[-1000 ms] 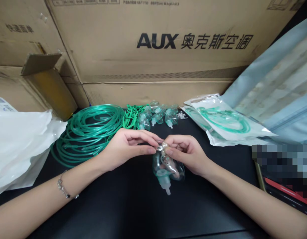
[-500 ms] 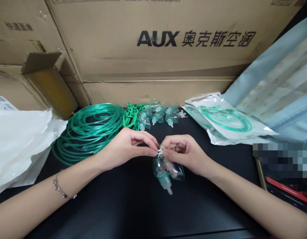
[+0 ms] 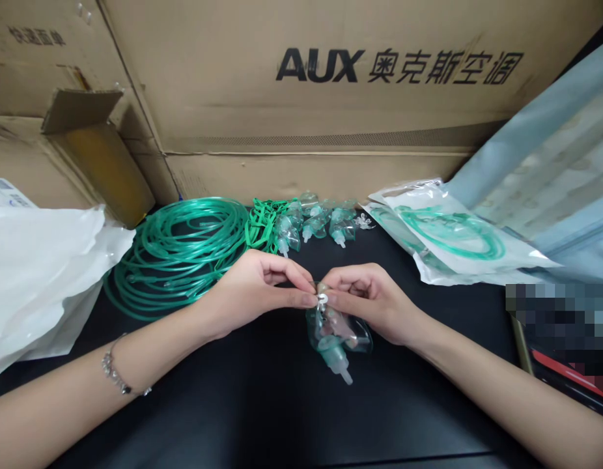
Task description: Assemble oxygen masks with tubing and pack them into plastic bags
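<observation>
Between my two hands hangs a clear green oxygen mask (image 3: 333, 352), its pale connector tip pointing down and to the right. A small white plastic clip (image 3: 322, 298) sits at the mask's upper edge. My left hand (image 3: 262, 286) is closed, thumb and index finger pinching at the clip's left side. My right hand (image 3: 374, 296) is closed on the mask, with the thumb in front by the clip and other fingers seen through the clear plastic. Exactly how the clip joins the mask is hidden by the fingertips.
Coiled green tubing (image 3: 184, 254), green elastic straps (image 3: 265, 225), several more masks (image 3: 341, 225) and small white clips (image 3: 364, 221) lie along the back. Bagged mask sets (image 3: 458, 234) are at right. White bags (image 3: 47, 273) lie left, and a large cardboard box (image 3: 321, 124) stands behind.
The view has shifted a little, so the scene sits slightly farther right. Both hands keep their pinch at the mask's edge, and the white clip appears turned slightly.
</observation>
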`<state>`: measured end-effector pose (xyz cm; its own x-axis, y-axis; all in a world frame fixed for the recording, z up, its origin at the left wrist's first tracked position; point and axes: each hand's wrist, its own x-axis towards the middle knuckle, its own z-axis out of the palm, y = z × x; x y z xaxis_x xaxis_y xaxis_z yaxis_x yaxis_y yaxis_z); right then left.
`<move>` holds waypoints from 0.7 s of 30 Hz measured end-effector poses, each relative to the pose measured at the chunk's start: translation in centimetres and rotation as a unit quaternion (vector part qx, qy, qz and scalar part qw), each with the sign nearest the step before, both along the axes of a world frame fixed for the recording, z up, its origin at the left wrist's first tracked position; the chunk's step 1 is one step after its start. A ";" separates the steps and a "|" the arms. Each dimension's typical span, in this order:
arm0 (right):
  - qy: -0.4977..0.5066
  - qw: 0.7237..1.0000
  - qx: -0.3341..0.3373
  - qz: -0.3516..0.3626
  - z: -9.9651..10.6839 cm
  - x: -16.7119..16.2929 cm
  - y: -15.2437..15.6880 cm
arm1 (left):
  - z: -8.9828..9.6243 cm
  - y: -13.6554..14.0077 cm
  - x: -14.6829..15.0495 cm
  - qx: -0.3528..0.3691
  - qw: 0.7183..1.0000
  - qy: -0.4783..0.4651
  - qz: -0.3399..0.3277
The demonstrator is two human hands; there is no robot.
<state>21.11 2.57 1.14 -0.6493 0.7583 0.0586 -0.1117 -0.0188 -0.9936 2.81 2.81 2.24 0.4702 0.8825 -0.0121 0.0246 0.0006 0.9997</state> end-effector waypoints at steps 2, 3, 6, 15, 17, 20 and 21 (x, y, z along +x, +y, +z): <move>-0.003 1.000 0.006 -0.004 0.1 0.0 0.0 | 0.0 -0.1 0.0 0.007 1.000 -0.006 0.007; -0.006 1.000 0.010 -0.003 0.2 0.0 -0.1 | 0.0 -0.2 0.0 0.011 1.000 -0.008 0.011; -0.018 0.999 0.027 -0.003 0.3 0.1 -0.1 | 0.0 -0.3 0.0 0.019 1.000 -0.011 0.021; -0.045 0.997 0.052 -0.016 0.6 0.1 -0.3 | 0.2 -0.2 0.0 0.083 0.996 0.024 0.029; -0.051 0.997 0.058 -0.010 0.6 0.2 -0.3 | 0.3 -0.2 0.0 0.099 0.994 0.035 0.036; -0.056 0.996 0.070 0.001 0.7 0.3 -0.3 | 0.3 -0.2 -0.1 0.119 0.991 0.046 0.042; -0.058 0.996 0.073 0.005 0.7 0.3 -0.2 | 0.3 -0.2 -0.1 0.124 0.990 0.050 0.043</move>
<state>21.42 2.35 1.84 -0.6652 0.7411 0.0914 0.0035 0.1255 -0.9921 2.73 2.63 2.58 0.4002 0.9010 0.1673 0.1347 -0.2384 0.9618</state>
